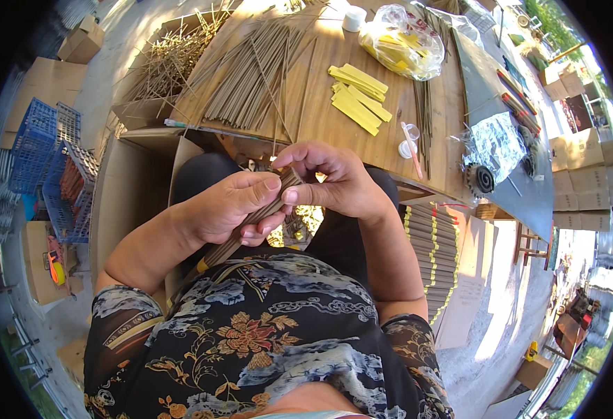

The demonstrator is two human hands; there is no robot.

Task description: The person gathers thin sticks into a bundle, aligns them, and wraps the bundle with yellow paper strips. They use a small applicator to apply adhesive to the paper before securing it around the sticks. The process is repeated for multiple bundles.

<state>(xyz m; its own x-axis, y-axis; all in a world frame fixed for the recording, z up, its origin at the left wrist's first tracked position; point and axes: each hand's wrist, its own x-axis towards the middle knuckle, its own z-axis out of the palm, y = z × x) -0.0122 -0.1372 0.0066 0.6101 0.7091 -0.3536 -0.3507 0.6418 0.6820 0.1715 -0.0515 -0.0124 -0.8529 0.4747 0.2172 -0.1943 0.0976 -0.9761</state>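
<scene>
A tight bundle of thin brown incense sticks (pixel 222 253) slants across my lap, with a yellow band (pixel 202 265) round its lower part. My left hand (pixel 233 206) is wrapped round the bundle's upper half, thumb on top and fingers below. At the upper end, my right hand (pixel 338 178) has its thumb against the sticks and its forefinger curled over the tips. On the table (pixel 313 105) ahead lie a spread of loose brown sticks (pixel 254 80) and several yellow paper strips (pixel 359 98).
A clear bag of yellow strips (pixel 400 42) and a small white tub (pixel 407 149) stand on the table. Tangled sticks fill a carton (pixel 132 115) at far left. Banded bundles (pixel 432 251) lie at right. Blue crates (pixel 38 150) stand at left.
</scene>
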